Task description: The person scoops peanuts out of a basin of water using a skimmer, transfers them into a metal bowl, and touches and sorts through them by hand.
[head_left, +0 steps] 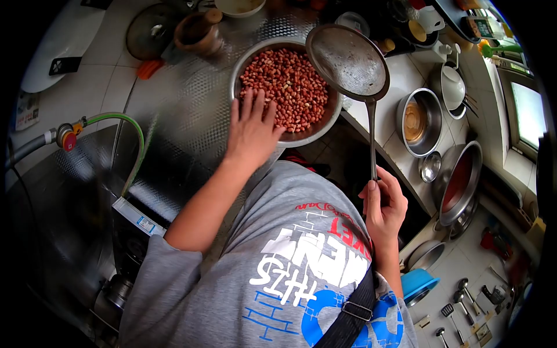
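A wide steel bowl [333,119] holds many reddish-brown peanuts [287,87]. Over the bowl's near left part lies my left hand [253,130], fingers spread, the fingertips at the peanuts; no object shows in it. My right hand [384,203] is closed around the long handle of a metal strainer ladle [348,61]. The ladle's round, shallow head is beside the bowl's upper right rim and overlaps it in view. Its handle runs down toward my body.
Left, a green hose [141,139] runs from a valve with a red knob [69,141]. A wooden mortar [198,36] and a glass lid [152,30] stand beyond. On the right are steel basins [419,122], a blue basin [419,283] and hanging utensils [462,301].
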Demonstrator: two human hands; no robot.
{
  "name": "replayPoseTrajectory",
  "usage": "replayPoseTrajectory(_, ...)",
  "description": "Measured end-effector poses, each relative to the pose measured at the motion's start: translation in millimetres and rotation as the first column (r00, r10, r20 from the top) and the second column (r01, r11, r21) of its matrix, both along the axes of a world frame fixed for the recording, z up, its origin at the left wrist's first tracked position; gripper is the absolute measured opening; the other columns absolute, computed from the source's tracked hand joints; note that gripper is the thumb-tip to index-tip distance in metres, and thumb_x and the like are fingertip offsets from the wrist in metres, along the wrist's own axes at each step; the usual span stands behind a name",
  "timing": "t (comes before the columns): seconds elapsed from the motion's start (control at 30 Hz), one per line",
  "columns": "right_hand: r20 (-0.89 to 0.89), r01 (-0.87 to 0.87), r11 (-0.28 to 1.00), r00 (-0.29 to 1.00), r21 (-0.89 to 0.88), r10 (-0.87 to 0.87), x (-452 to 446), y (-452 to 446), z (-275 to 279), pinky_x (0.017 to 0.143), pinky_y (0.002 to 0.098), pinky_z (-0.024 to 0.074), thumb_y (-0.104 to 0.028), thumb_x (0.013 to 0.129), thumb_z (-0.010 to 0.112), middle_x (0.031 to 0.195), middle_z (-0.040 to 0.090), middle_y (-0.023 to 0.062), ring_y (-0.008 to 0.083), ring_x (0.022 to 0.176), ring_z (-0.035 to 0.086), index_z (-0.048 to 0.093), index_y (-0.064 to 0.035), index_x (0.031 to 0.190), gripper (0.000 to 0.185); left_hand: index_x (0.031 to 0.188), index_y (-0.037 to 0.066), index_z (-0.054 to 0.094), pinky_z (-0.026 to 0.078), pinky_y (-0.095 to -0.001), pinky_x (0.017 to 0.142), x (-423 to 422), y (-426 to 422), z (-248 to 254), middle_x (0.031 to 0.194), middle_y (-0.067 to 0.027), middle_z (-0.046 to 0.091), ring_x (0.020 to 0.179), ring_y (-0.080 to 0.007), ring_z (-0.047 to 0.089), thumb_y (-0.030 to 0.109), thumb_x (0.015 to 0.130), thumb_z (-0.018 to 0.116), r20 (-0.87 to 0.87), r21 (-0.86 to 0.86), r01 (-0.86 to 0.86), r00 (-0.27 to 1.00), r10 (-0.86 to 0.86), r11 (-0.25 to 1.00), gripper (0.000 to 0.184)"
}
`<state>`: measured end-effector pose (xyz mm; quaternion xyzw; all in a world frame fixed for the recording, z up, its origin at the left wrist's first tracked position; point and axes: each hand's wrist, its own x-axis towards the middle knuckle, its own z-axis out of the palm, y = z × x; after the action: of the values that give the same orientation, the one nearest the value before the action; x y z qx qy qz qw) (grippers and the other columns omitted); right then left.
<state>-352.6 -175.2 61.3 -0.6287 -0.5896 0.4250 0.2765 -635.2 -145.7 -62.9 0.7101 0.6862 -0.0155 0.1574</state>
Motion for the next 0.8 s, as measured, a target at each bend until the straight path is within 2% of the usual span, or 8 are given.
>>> replayPoseTrajectory(0.13,0.014,-0.016,1.0,1.0,0.005,0.016,-1.2,0.6,0.4,0.06,0.0235,0.0514,0.006,0.096,0.063,0.077,0.068,0.0062,0.0102,0.064,0.067,0.067,0.0048,0.125,0.029,0.149,0.002,0.053,0.018,-0.058,0.126,-24.7,3.1,3.4,0.163,-0.0204,0.039,0.155,-0.0331,0.031,0.044,0.102,0.058,-0.019,0.017,-0.075,0.997,0.075,0.997,0.063)
replayPoseTrajectory(0.43,0.018,-0.022,1.0,1.0,0.004,0.022,-0.8,0.5,1.3,0.059,0.0235,0.0504,0.006,0.097,0.063,0.077,0.068,0.0061,0.0096,0.063,0.066,0.067,0.0045,0.125,0.028,0.145,-0.004,0.056,0.018,-0.0548,0.127,-29.5,-3.2,5.8,0.161,-0.0211,0.041,0.155,-0.0302,0.031,0.043,0.103,0.058,0.001,0.009,-0.055,0.998,0.055,0.998,0.062)
replayPoseTrajectory(0.8,-0.016,0.007,1.0,1.0,-0.024,-0.007,1.1,-1.3,-0.1,0.058,0.0219,0.0487,0.004,0.099,0.062,0.075,0.068,0.0046,0.0083,0.063,0.064,0.066,0.005,0.125,0.027,0.136,-0.004,0.063,0.029,-0.0531,0.123,-39.0,0.7,12.7,0.154,-0.0199,0.051,0.149,-0.0307,0.042,0.039,0.101,0.062,0.048,0.035,-0.065,0.997,0.063,0.997,0.055)
